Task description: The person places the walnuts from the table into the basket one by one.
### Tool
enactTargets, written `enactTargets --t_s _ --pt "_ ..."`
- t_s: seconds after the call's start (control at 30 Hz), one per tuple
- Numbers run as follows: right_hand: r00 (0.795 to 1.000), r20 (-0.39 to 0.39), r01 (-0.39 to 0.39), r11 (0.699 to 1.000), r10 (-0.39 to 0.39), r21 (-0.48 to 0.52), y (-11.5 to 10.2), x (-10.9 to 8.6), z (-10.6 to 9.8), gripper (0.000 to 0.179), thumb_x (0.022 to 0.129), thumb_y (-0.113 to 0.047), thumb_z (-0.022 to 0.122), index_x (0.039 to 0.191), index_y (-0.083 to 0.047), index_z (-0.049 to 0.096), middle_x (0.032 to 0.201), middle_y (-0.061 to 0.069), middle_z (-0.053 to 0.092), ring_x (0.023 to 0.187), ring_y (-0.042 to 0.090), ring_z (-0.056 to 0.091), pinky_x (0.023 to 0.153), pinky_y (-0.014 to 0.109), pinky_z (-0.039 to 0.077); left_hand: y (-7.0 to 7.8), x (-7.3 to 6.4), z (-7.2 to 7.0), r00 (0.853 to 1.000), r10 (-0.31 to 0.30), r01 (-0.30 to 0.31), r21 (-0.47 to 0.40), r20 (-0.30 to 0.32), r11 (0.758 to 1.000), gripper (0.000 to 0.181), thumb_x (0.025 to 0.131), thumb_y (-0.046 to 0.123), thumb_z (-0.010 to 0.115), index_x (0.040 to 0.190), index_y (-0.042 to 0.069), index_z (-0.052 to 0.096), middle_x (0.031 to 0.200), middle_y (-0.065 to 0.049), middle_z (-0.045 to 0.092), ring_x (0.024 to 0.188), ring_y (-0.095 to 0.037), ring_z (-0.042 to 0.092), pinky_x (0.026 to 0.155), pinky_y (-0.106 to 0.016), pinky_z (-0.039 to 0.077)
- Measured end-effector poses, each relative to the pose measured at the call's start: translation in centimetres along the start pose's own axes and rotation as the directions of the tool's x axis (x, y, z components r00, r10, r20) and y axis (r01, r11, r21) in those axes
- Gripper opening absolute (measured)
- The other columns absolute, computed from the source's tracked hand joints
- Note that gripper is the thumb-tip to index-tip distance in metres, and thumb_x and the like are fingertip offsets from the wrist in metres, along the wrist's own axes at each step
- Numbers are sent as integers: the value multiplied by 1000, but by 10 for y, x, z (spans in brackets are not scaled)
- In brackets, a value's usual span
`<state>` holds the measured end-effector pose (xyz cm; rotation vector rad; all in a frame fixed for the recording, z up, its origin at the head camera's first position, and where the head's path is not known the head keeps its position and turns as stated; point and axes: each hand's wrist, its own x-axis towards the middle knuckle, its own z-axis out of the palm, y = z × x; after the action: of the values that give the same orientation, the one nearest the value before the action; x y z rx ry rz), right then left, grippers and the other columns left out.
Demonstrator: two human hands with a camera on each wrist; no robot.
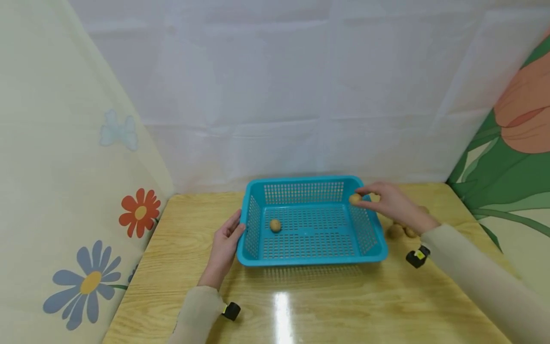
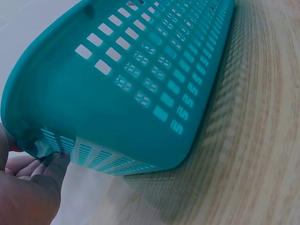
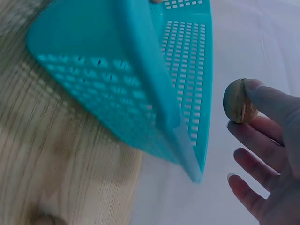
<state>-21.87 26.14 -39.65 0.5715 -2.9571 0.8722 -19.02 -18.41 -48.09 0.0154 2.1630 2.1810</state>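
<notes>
A blue plastic basket (image 1: pixel 307 262) with slotted walls stands on the table. My left hand (image 1: pixel 224 244) grips its left rim, thumb on top and fingers against the outer wall, as the left wrist view shows the hand (image 2: pixel 33 183) at the basket's end. My right hand (image 1: pixel 388 204) pinches a walnut (image 3: pixel 240 101) between thumb and fingertips, over the right end of the basket in the head view. The seam of the shell shows in the right wrist view. Another walnut (image 1: pixel 275 225) lies on the basket floor, toward the left.
Several walnuts (image 1: pixel 396 231) lie on the wooden table (image 1: pixel 326 306) right of the basket, partly hidden under my right forearm. A white cloth (image 1: pixel 258 95) hangs behind the table. Flower-printed cloths (image 1: pixel 64 191) stand at both sides.
</notes>
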Motion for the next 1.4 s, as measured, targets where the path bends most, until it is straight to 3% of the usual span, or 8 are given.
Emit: enactTargets --t_s 0.27,0.57,0.8,1.0,1.4 --pt "993 12 115 993 -115 42 -20 35 20 41 96 -32 77 128 -6 73 125 11 72 116 34 64 98 56 53 -1 1 0 1000 1 -1 -3 -3 1000 55 111 14 51 162 6 34 164 -14 40 151 -28 39 114 -32 42" --pt "982 122 117 975 -142 189 -38 72 46 45 95 -29 78 133 -7 71 130 10 71 123 33 63 103 56 52 -2 0 -2 1000 -11 11 -5 -2 1000 55 111 16 51 163 8 34 164 -11 41 150 -25 39 115 -33 41" --pt "939 244 213 966 -244 145 -49 95 79 38 97 -24 76 131 -7 72 124 5 74 118 27 66 104 54 52 -2 -2 -1 1000 -12 12 -13 -9 1000 55 110 15 53 162 7 36 163 -13 42 150 -27 41 112 -29 45" --pt "901 354 212 967 -249 141 -54 107 107 39 98 -23 75 133 -6 70 126 5 72 117 25 67 101 44 56 -3 -3 1 1000 -10 10 -11 -19 1000 54 110 14 53 162 8 37 162 -13 44 149 -27 42 111 -27 46" --pt "867 425 253 964 -261 76 -61 121 144 33 95 -22 78 124 -8 72 118 2 73 111 18 68 96 35 57 -1 -2 1 1000 -4 4 2 -12 1000 54 110 14 53 162 7 37 162 -14 44 148 -28 42 110 -27 47"
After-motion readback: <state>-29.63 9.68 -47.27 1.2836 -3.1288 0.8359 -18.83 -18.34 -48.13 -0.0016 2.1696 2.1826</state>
